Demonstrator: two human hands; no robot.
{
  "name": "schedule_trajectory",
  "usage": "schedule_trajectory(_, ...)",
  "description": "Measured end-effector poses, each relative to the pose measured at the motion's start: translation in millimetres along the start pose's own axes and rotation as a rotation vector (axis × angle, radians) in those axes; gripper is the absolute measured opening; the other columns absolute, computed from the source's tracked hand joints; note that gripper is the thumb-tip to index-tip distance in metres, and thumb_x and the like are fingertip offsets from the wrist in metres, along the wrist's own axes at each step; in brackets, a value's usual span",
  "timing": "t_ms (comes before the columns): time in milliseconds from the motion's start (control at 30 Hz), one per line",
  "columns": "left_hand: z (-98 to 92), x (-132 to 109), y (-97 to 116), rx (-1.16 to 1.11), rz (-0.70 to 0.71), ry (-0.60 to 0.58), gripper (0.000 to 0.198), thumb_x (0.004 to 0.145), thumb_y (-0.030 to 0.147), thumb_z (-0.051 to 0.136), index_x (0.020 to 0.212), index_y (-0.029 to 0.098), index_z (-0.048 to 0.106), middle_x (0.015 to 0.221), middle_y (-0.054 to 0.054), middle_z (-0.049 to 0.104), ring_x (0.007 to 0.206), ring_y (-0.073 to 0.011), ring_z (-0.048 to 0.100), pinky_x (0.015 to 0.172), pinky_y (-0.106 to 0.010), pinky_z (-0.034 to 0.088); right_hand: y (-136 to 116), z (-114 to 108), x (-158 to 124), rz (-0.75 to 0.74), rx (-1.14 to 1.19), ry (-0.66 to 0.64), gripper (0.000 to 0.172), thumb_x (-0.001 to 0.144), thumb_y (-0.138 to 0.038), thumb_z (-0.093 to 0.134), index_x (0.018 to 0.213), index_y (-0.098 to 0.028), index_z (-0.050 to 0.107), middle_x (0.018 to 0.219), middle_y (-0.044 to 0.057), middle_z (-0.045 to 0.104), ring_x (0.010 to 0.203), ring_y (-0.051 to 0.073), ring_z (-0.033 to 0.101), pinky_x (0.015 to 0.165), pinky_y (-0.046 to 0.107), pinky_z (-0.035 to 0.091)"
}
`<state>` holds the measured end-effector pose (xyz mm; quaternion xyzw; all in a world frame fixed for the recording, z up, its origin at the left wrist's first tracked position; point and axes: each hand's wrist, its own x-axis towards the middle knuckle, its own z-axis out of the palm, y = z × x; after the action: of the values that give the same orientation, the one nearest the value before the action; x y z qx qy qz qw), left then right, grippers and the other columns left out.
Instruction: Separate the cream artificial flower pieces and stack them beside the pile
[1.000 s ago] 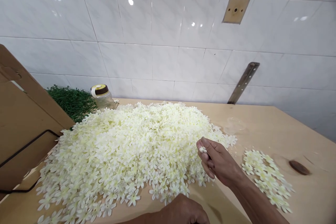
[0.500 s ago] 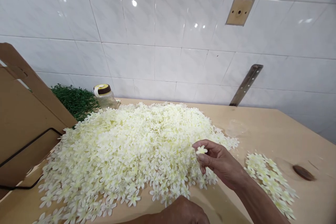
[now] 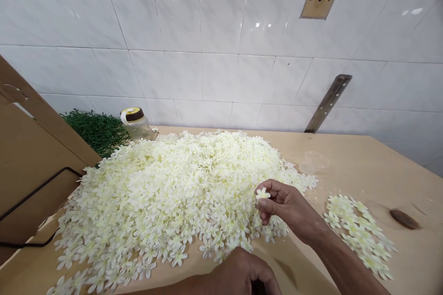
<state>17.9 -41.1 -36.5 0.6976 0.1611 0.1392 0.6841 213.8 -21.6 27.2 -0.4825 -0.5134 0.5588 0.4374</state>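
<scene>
Between the thumb and fingers of my right hand [image 3: 282, 203] is one small artificial flower [image 3: 263, 194], white with a pale yellow centre. This hand is over the right edge of a large heap of loose artificial flowers [image 3: 180, 184] on the table. My left hand [image 3: 244, 274] is low at the bottom edge, in front of the heap. Its fingers are curled, and what they hold, if anything, is hidden. A smaller patch of flowers [image 3: 360, 235] lies to the right of my right forearm.
A cardboard box [image 3: 38, 147] stands at the left with a black wire [image 3: 44, 191] by it. Behind are green artificial foliage [image 3: 95, 131] and a lidded clear bottle [image 3: 137, 124]. A clear plastic lid [image 3: 314, 161] and a dark oval object [image 3: 404, 219] lie right. A tiled wall [image 3: 221, 73] closes the back.
The view has tilted slightly down. My right hand keeps the flower, now turned a little. My left hand has risen slightly into view and shows more of its curled fingers.
</scene>
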Motion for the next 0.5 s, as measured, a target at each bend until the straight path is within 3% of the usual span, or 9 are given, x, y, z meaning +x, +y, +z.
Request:
schedule_trajectory(133, -4.2, -5, 38, -0.143, -0.071, 0.179, 0.039, 0.08, 0.052, 0.067, 0.078, 0.013, 0.064, 0.054, 0.0, 0.055, 0.046, -0.0084, 0.05, 0.045, -0.018, 0.037, 0, 2, -1, -0.009, -0.017, -0.046, 0.033, 0.081, -0.037, 0.076, 0.103, -0.016, 0.062, 0.063, 0.0, 0.065, 0.055, 0.015, 0.062, 0.059, 0.031, 0.053)
schedule_trajectory(233, -13.2, -4, 56, -0.136, -0.016, 0.468, 0.034, 0.087, 0.049, 0.061, 0.086, 0.015, 0.059, 0.053, 0.003, 0.052, 0.043, -0.0081, 0.049, 0.042, -0.018, 0.038, -2, 5, -2, 0.0, -0.035, -0.067, 0.036, 0.079, -0.037, 0.078, 0.104, -0.016, 0.062, 0.062, -0.001, 0.063, 0.055, 0.015, 0.062, 0.055, 0.029, 0.05)
schedule_trajectory(333, -24.1, -1, 59, -0.079, 0.052, 0.684, 0.03, 0.088, 0.045, 0.062, 0.097, 0.017, 0.057, 0.06, 0.003, 0.054, 0.045, -0.0075, 0.05, 0.044, -0.018, 0.041, -6, 10, -4, 0.026, -0.06, -0.11, 0.033, 0.078, -0.036, 0.078, 0.1, -0.017, 0.062, 0.065, -0.001, 0.063, 0.057, 0.015, 0.061, 0.055, 0.028, 0.048)
schedule_trajectory(400, -29.3, 1, 56, -0.05, 0.042, 0.73, 0.029, 0.089, 0.045, 0.062, 0.098, 0.018, 0.055, 0.063, 0.003, 0.055, 0.047, -0.0073, 0.051, 0.044, -0.017, 0.041, -7, 14, -6, 0.045, -0.083, -0.148, 0.027, 0.079, -0.035, 0.076, 0.096, -0.017, 0.063, 0.068, 0.0, 0.064, 0.059, 0.015, 0.06, 0.056, 0.028, 0.048)
schedule_trajectory(500, -32.9, 2, 51, 0.005, 0.011, 0.686, 0.03, 0.087, 0.046, 0.063, 0.097, 0.018, 0.057, 0.071, 0.001, 0.059, 0.049, -0.0082, 0.054, 0.041, -0.017, 0.04, -5, 20, -9, 0.055, -0.106, -0.165, 0.021, 0.08, -0.03, 0.074, 0.093, -0.019, 0.061, 0.068, -0.001, 0.063, 0.06, 0.014, 0.058, 0.056, 0.026, 0.046)
